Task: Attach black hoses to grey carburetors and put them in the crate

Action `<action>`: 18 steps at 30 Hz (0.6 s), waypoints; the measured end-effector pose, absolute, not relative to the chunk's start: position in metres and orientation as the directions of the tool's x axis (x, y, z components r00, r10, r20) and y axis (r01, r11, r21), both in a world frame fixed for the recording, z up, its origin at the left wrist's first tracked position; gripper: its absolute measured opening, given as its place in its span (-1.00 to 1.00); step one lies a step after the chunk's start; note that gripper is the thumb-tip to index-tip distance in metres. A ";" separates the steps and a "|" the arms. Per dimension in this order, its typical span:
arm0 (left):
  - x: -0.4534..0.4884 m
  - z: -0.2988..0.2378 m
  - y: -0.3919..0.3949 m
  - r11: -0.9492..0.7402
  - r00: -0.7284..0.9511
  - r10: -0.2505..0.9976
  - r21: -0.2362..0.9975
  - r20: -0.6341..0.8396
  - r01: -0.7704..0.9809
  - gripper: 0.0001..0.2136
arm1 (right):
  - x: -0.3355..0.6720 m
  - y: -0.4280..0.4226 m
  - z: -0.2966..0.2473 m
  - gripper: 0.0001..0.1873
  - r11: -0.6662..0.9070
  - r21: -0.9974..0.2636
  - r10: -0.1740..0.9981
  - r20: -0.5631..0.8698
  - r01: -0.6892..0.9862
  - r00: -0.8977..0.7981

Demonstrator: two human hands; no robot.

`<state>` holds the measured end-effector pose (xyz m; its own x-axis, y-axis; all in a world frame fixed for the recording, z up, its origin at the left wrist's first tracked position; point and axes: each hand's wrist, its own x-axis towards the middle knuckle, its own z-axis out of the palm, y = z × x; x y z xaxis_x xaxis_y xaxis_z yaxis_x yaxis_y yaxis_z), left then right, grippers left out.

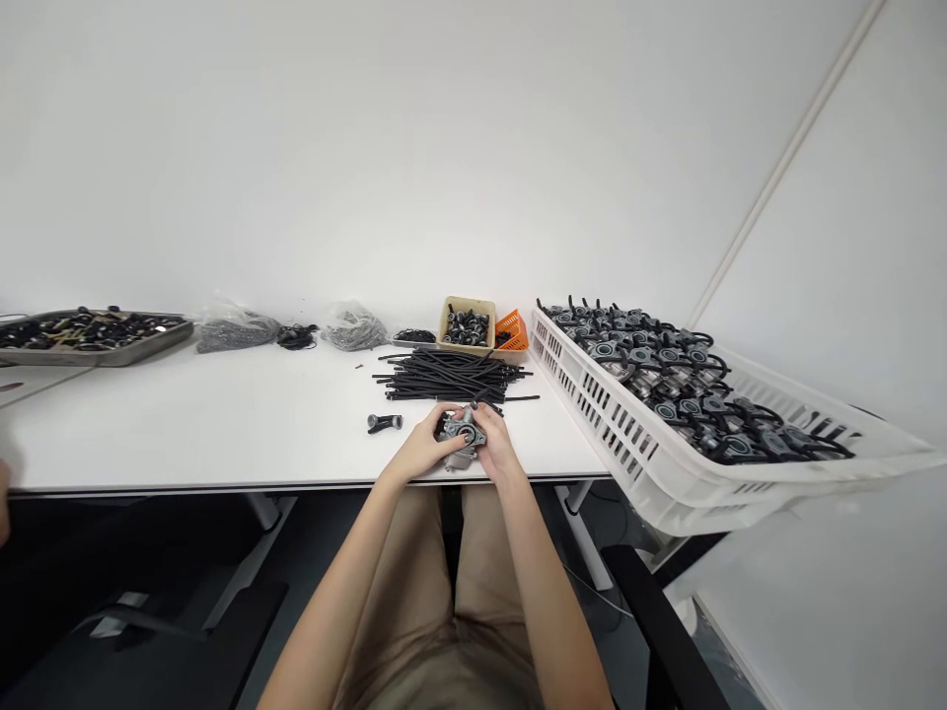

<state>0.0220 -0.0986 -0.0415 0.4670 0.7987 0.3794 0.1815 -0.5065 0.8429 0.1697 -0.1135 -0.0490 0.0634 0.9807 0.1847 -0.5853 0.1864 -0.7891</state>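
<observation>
Both my left hand (423, 446) and my right hand (497, 450) grip a grey cast-metal carburetor (463, 436) just above the white table's front edge (222, 485). My fingers hide part of its body. Left of my left hand, a short black rubber hose piece with a metal end (385, 423) lies on the table. Beyond my right hand is a loose pile of black rubber tubes (451, 377), whose nearest ends almost reach my fingers.
A white slatted crate (614, 424) of carburetors with black hoses overhangs the table's right edge. Farther back stand a beige box of metal parts (466, 308), an orange basket (512, 331), bags of grey parts (353, 326), and a metal tray (96, 352). Another person's hand (4, 498) shows at far left.
</observation>
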 end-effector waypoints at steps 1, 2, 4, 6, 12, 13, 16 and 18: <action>0.022 -0.041 -0.099 -0.507 0.468 0.798 0.843 0.381 0.179 -0.53 | 0.170 -0.113 -0.049 -0.73 0.191 -0.791 0.980 0.186 -0.582 0.069; 0.022 -0.041 -0.099 -0.509 0.469 0.796 0.842 0.382 0.178 -0.53 | 0.170 -0.113 -0.049 -0.75 0.192 -0.791 0.980 0.185 -0.580 0.072; 0.022 -0.040 -0.100 -0.511 0.469 0.795 0.841 0.384 0.178 -0.54 | 0.170 -0.114 -0.049 -0.77 0.185 -0.791 0.982 0.175 -0.583 0.074; 0.022 -0.039 -0.101 -0.513 0.466 0.796 0.839 0.386 0.181 -0.55 | 0.171 -0.115 -0.047 -0.80 0.174 -0.790 0.984 0.165 -0.588 0.069; 0.021 -0.040 -0.101 -0.509 0.453 0.803 0.842 0.387 0.182 -0.55 | 0.172 -0.117 -0.046 -0.76 0.160 -0.788 0.984 0.178 -0.595 0.028; 0.021 -0.040 -0.101 -0.509 0.454 0.803 0.841 0.387 0.182 -0.55 | 0.172 -0.117 -0.047 -0.74 0.157 -0.787 0.984 0.176 -0.597 0.027; 0.022 -0.040 -0.101 -0.505 0.454 0.805 0.843 0.382 0.185 -0.56 | 0.172 -0.114 -0.049 -0.69 0.167 -0.790 0.984 0.168 -0.590 0.053; 0.022 -0.040 -0.101 -0.507 0.457 0.802 0.843 0.385 0.179 -0.55 | 0.172 -0.113 -0.049 -0.62 0.175 -0.799 0.983 0.170 -0.576 0.063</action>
<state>0.0219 -0.1008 -0.0395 0.4567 0.8022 0.3846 0.1793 -0.5065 0.8434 0.1717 -0.1131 -0.0494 0.0634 0.9835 0.1697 -0.5756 0.1749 -0.7988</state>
